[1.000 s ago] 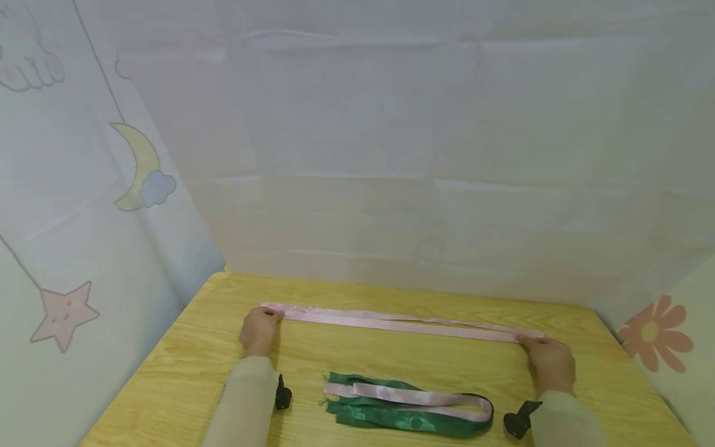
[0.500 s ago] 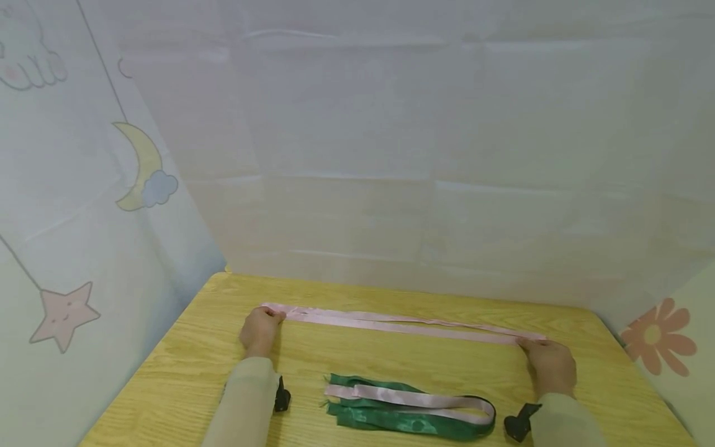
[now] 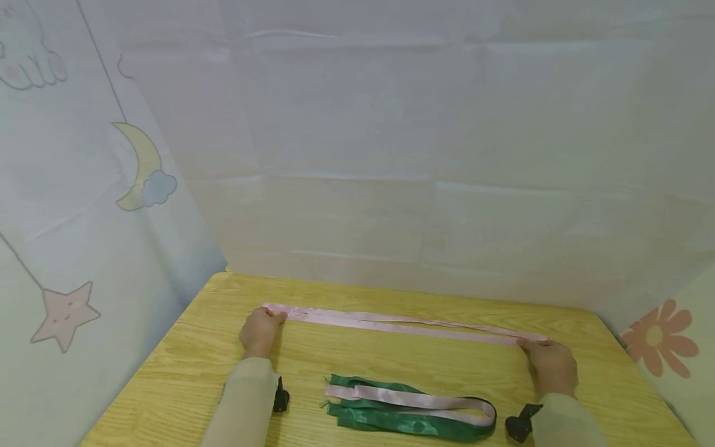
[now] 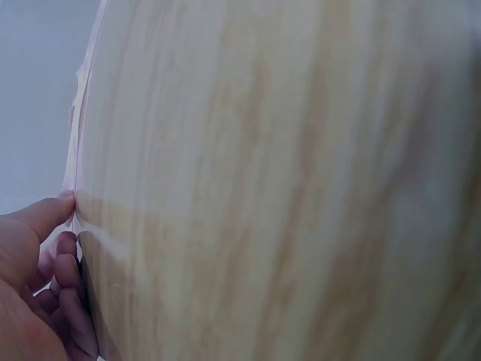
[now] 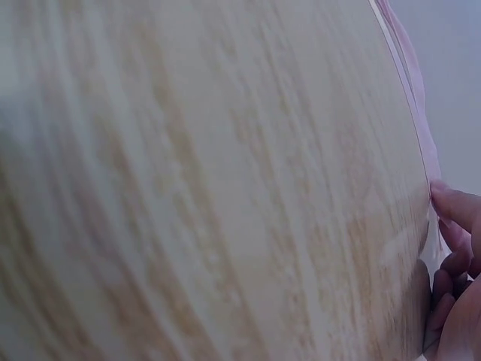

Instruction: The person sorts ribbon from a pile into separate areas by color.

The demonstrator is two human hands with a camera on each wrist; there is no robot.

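Note:
A pink satin ribbon (image 3: 402, 327) stretches across the far part of the table, doubled into two long strands with a narrow gap between them toward the right. Its left end is pinched between the thumb and fingers of my left hand (image 3: 260, 331). At the other end, my right hand (image 3: 552, 363) pinches the ribbon near its fold. The left wrist view shows the left hand (image 4: 37, 278) with its thumb on the ribbon (image 4: 75, 135) and the other fingers curled beneath. Likewise, the right hand (image 5: 458, 263) holds the ribbon (image 5: 421, 128) at the edge of the right wrist view.
Nearer to me lies a folded bundle of green ribbons (image 3: 413, 424) with a pink ribbon (image 3: 402, 395) looped on top, between my forearms. The wood-grain table (image 3: 167, 385) meets a pale hanging sheet (image 3: 357, 217) at the back. Printed curtains (image 3: 67, 205) flank it.

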